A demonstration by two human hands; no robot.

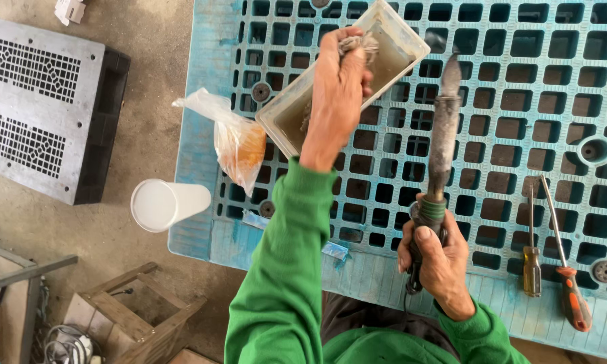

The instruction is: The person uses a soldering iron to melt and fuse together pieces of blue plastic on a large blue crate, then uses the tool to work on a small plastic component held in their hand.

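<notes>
Soldering iron [443, 138] gripped by handle in right hand [437, 259], tip up over blue pallet worktop [553, 101]. Left hand [340, 81] pinching frayed rag [358, 44] inside tilted rectangular tray [404, 37]. Best wet rag fully, wipe tip away from fingers.

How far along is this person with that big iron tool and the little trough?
Already laid out: two screwdrivers lie on the blue pallet, with a bag and cup near its edge. In hand: the right hand holds the soldering iron, tip up, off the pallet; the left hand pinches a rag over the trough. Left: the iron's tip is not yet touching anything.
</notes>
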